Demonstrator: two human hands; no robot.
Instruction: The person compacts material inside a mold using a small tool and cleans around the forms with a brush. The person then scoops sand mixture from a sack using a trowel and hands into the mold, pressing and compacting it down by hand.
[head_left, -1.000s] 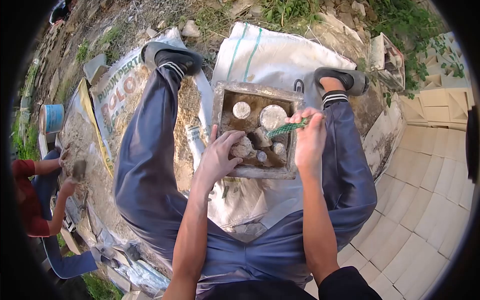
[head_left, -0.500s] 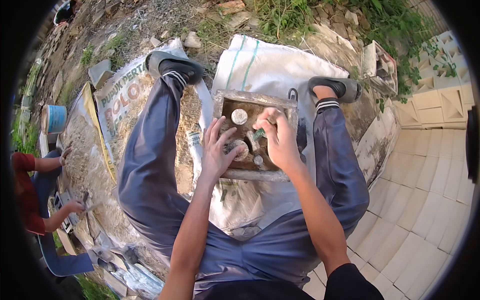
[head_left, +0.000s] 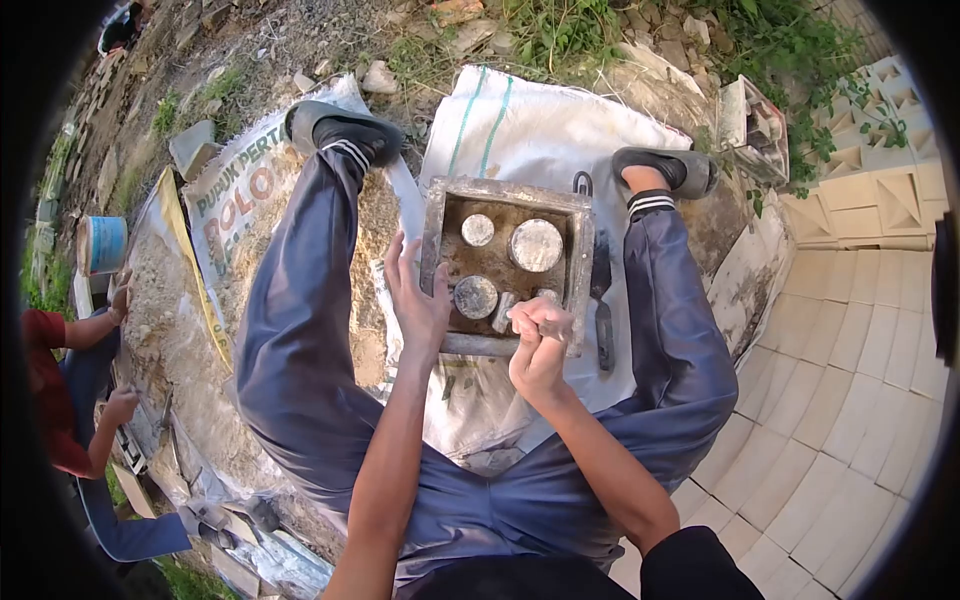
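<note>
A wooden box frame lies between my legs, with soil-like material inside. In it sit a small pale round piece, a larger round piece and a greyish round piece. A short cylinder lies near the front side. My left hand rests at the frame's left side, fingers apart, holding nothing. Over the front right corner is my right hand, its fingers curled together beside a small piece partly behind them. Whatever those fingers may hold is hidden.
White woven sacks lie under the frame. A dark-handled tool lies right of it. Pale blocks are stacked at the right. Another person's arm shows at far left, near a blue-labelled bucket.
My right hand has moved from the frame's upper right toward its front edge, uncovering the larger round piece. My left hand has drawn left, off the greyish round piece.
</note>
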